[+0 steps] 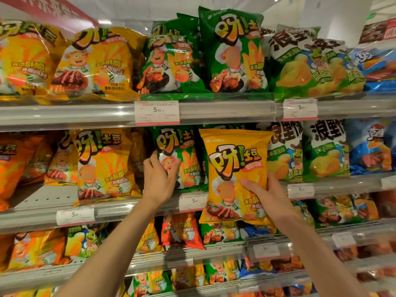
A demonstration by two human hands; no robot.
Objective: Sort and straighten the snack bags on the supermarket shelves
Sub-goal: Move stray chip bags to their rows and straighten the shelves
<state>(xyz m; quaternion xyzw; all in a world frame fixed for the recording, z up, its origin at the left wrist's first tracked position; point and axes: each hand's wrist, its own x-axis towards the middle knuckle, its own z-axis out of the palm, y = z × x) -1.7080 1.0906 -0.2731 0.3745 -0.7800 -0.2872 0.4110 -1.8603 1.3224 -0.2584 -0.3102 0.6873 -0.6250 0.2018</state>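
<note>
Shelves: four tiers of snack bags fill the head view; the second shelf (pixel 120 211) from the top carries the bags being handled.
Hidden or cut off: the top-left yellow bags and the blue bags (pixel 377 67) at far right run off the edges; the lowest rows are blurred and their prints cannot be read; the price tags (pixel 157 112) show "5" clearly, the finer print not; behind the raised yellow bag the shelf contents are covered.
Right hand: the right hand (pixel 265 194) holds a yellow potato-stick bag (pixel 232 174) upright in front of the second shelf, thumb across the front of the bag near its lower right, fingers behind it and out of sight.
Yellow bag position: its bottom edge hangs below the shelf lip, overlapping the row under it; it sits between the green bag on its left and the white-and-green corn-crisp bags (pixel 285 155) on its right.
Left hand: the left hand (pixel 159 179) grips a green potato-stick bag (pixel 177 157) standing on the second shelf, fingers curled round its left edge and thumb pressed on the front.
Green bag position: upright, just beside the yellow bag held in the air, and to the right of the standing yellow bags (pixel 102 163).
Top shelf: two green bags (pixel 233 52) stand above, the right one taller and upright, the left one leaning.
Arms: both forearms are bare and reach up from the bottom edge.
</note>
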